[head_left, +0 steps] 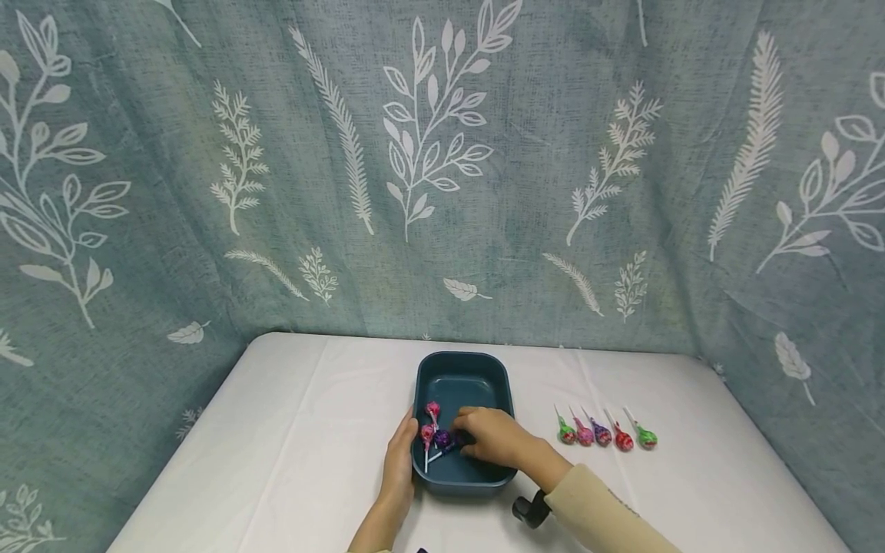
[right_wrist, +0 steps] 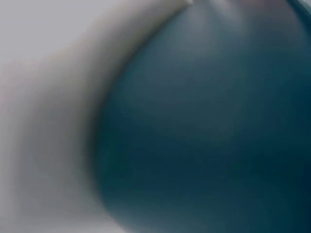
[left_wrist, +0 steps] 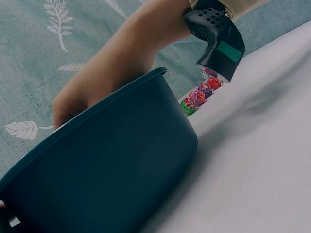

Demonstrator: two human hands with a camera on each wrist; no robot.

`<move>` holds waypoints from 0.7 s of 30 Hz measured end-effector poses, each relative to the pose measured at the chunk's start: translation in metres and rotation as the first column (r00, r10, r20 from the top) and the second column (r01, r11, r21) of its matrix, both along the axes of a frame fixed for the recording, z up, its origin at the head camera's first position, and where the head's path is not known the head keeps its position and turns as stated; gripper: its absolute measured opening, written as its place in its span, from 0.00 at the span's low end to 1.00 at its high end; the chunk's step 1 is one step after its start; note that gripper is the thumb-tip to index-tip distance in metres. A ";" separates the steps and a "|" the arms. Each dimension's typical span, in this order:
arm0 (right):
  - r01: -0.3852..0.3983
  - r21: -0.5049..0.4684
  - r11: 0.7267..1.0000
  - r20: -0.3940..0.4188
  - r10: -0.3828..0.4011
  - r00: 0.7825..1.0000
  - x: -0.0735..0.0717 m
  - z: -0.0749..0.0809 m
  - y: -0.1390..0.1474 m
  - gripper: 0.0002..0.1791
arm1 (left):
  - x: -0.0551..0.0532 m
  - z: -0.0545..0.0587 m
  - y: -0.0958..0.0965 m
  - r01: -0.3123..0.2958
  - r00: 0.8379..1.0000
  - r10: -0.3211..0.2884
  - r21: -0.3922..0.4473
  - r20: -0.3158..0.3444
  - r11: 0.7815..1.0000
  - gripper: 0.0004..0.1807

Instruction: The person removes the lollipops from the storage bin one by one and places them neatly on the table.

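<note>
A dark teal plastic bin (head_left: 465,369) stands on the white table. Against its left side my left hand (head_left: 399,461) grips the wall, thumb at the rim. Several wrapped lollipops lie inside at the left, among them a pink-red lollipop (head_left: 427,434) and a purple lollipop (head_left: 442,438). My right hand (head_left: 494,438) reaches over the right rim into the bin. Its curled fingers pinch a dark-wrapped lollipop (head_left: 462,438), mostly hidden by the hand. In the left wrist view the bin's outer wall (left_wrist: 112,160) hides the right fingertips. The right wrist view is blurred.
Right of the bin, several lollipops (head_left: 603,436) lie in a row, sticks pointing away, in green, pink, purple and red wrappers. A black wrist camera (head_left: 531,509) sits at the right wrist. A patterned green-grey curtain (head_left: 442,292) hangs behind the table (head_left: 311,430).
</note>
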State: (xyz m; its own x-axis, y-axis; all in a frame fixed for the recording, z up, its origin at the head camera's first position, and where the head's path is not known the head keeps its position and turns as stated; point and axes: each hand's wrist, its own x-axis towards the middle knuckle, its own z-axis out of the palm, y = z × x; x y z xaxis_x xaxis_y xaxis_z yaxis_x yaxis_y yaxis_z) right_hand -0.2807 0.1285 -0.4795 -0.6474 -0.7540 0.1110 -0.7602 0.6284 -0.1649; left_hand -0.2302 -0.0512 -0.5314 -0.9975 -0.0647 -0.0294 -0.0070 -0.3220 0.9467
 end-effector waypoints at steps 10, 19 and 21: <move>-0.046 -0.064 0.997 0.049 0.050 0.998 0.001 -0.004 0.001 0.08 | -0.001 -0.002 0.000 0.000 1.000 0.000 -0.015 0.017 1.000 0.29; -0.053 -0.100 0.994 0.016 0.055 0.998 0.001 -0.006 0.002 0.06 | 0.000 0.000 0.000 -0.005 1.000 0.005 -0.026 0.011 1.000 0.30; -0.047 -0.106 0.993 0.007 0.048 0.999 0.002 -0.005 0.003 0.05 | 0.000 -0.001 0.000 -0.006 1.000 0.006 -0.028 0.018 1.000 0.30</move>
State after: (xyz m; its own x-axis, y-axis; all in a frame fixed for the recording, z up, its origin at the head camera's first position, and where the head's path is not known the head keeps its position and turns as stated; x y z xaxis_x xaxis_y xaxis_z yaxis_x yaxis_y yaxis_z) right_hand -0.2789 0.1313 -0.4843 -0.6127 -0.7682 0.1857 -0.7867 0.5705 -0.2356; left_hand -0.2305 -0.0512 -0.5320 -0.9964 -0.0716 -0.0451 -0.0220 -0.2955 0.9551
